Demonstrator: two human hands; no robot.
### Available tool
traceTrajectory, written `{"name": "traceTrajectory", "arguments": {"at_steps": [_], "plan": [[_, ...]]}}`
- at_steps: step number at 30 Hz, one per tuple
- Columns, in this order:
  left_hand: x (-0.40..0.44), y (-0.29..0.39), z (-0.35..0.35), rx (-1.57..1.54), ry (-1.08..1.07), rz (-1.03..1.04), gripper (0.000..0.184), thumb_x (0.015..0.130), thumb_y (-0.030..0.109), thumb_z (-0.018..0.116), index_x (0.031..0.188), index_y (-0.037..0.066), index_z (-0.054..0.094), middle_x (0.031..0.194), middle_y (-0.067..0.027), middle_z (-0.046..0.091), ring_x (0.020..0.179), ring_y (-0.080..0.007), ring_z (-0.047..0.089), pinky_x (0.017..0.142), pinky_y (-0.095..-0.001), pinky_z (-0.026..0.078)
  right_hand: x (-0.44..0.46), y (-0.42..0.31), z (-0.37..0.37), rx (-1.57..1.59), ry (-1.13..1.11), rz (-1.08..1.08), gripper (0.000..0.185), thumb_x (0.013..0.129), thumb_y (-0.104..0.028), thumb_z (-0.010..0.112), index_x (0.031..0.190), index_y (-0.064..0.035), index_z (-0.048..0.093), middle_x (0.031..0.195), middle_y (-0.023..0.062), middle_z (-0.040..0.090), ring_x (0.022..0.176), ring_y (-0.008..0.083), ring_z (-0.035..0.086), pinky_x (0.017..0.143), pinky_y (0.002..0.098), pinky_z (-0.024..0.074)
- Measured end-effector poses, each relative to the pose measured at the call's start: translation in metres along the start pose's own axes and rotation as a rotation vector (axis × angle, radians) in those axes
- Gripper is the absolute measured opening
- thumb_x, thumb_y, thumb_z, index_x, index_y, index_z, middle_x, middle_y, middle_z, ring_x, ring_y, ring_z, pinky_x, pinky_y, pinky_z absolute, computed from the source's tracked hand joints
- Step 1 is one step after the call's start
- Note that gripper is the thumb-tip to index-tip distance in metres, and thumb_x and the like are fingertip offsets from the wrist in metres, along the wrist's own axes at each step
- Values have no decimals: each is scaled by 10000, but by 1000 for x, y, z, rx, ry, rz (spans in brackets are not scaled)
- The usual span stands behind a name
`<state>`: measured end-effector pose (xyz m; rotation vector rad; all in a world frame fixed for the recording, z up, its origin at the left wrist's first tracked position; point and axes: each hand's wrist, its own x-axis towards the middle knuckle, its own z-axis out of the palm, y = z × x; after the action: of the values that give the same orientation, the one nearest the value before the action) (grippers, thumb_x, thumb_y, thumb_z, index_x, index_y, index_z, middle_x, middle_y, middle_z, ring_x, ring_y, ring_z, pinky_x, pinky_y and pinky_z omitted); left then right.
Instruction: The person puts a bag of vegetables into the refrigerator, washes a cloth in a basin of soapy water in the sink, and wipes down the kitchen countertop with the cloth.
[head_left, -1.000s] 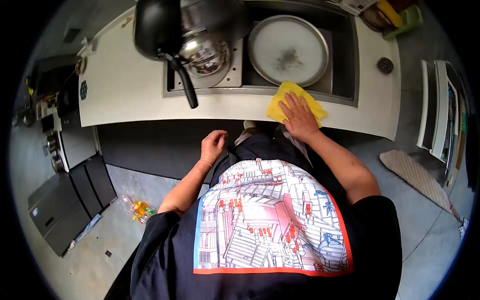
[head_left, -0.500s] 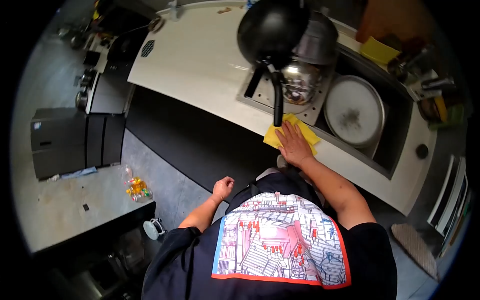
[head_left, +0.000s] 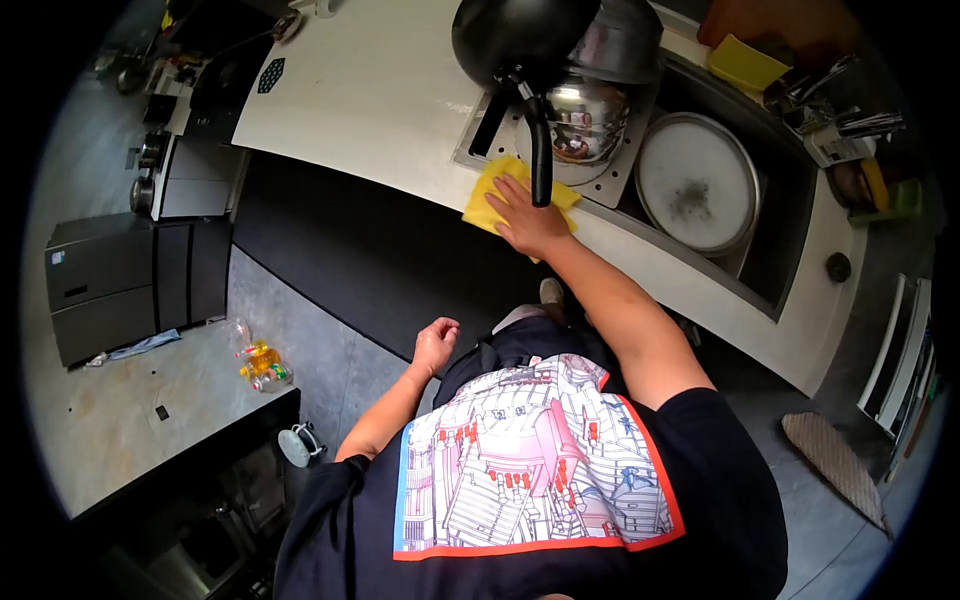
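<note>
My right hand (head_left: 530, 218) presses a yellow cloth (head_left: 484, 202) onto the front edge of the white counter (head_left: 380, 130), its fingers close together over the cloth. Just above the hand, the handle of a black wok (head_left: 520, 45) sticks out toward me and overlaps the wrist area. Beside the wok, shiny metal bowls (head_left: 585, 125) sit on a perforated steel drainboard (head_left: 607, 187). My left hand (head_left: 437, 343) hangs in front of my body with its fingers curled in; nothing shows in it.
Right of the drainboard is a sink (head_left: 770, 285) with a large round lid (head_left: 695, 185) in it. Utensils and a yellow container (head_left: 748, 68) stand behind. At left are a dark cabinet (head_left: 105, 300) and a table (head_left: 130, 430) with bottles (head_left: 262, 362).
My right hand has slid left along the counter edge with the yellow cloth. The view has shifted a little, and my left hand stays curled near my waist.
</note>
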<state>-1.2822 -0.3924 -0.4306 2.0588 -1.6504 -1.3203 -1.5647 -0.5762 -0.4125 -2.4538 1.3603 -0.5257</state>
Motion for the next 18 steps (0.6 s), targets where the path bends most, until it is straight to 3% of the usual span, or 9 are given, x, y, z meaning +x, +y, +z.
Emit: {"name": "traceTrajectory", "arguments": {"at_steps": [2,4,9,13,16,18], "plan": [[0,4,-1,-40,28,-31,163,868,137,570,974,36,642,829,-102,691,773,-199,668,725,-307,518,-28,-4,-21,71,-58,10,578,865,-312,522,1389,-120,369,1462,115,308,1364,257,257,1109,456,210],[3,-12,3,-60,20,-63,165,864,140,573,975,38,643,838,-104,692,786,-202,670,732,-311,519,-49,-5,-44,-69,-188,67,547,862,-310,544,1360,-128,412,1407,109,375,1338,269,301,1106,461,207],[-1,-37,27,-73,45,-127,170,850,145,576,969,50,651,854,-106,695,813,-214,672,751,-325,519,-63,-2,-47,-154,-172,40,558,854,-303,552,1365,-136,402,1411,112,366,1325,278,314,1103,470,210],[-25,-39,39,-141,41,-219,164,854,141,568,959,46,651,844,-102,696,781,-189,673,725,-311,523,-31,-17,-38,-37,-250,115,560,875,-314,522,1386,-132,382,1462,131,296,1385,289,211,1108,461,191],[-38,-44,43,-177,68,-239,165,860,132,564,962,32,645,823,-98,694,750,-169,666,703,-301,526,9,-22,-9,-89,-96,142,601,887,-396,489,1412,-139,351,1499,127,243,1405,276,157,1134,461,80],[-42,-47,43,-245,82,-287,159,873,118,561,969,17,638,813,-90,690,737,-150,656,681,-290,530,34,-25,6,-79,-64,183,609,883,-407,489,1410,-134,355,1498,130,242,1405,275,156,1133,463,81]]}}
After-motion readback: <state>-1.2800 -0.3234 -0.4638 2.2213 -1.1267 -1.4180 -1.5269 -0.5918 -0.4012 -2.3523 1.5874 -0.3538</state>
